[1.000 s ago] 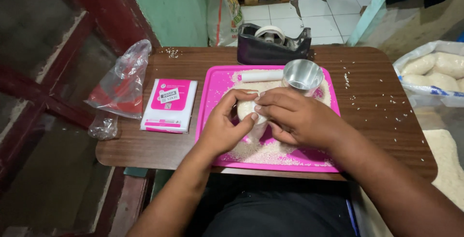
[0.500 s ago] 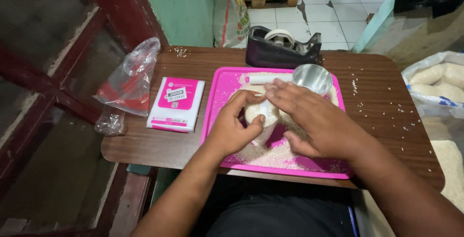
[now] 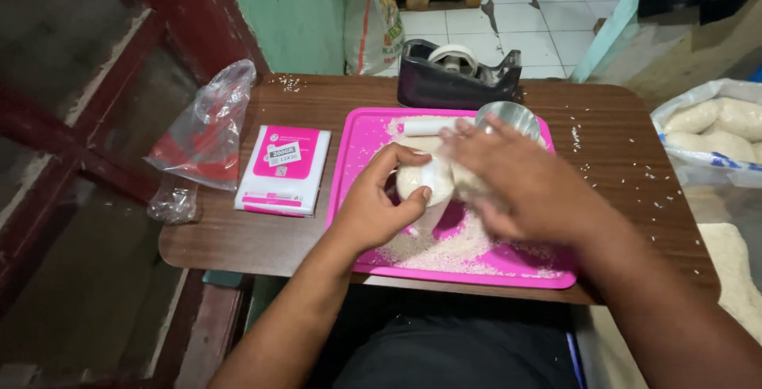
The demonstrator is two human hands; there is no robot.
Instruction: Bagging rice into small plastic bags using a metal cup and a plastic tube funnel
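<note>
Gripping a small filled bag of rice over the pink tray, the left hand curls tight around it; the right hand is blurred, its fingers spread across the bag's top, grip unclear. Bag-closing seems underway; sealing likely needs the tape dispenser behind the tray. A flat pink-and-white packet lies just left of the tray.

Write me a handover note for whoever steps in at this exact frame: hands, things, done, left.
Left hand: cupped around a small white filled bag over the pink tray.
Right hand: on the same bag, blurred, grip unclear.
Things: loose white grains on the tray, metal cup and white roll at its far edge, tape dispenser behind, pink-and-white packet to the left.
Done: bag looks filled.
Left: it appears not yet sealed.
</note>
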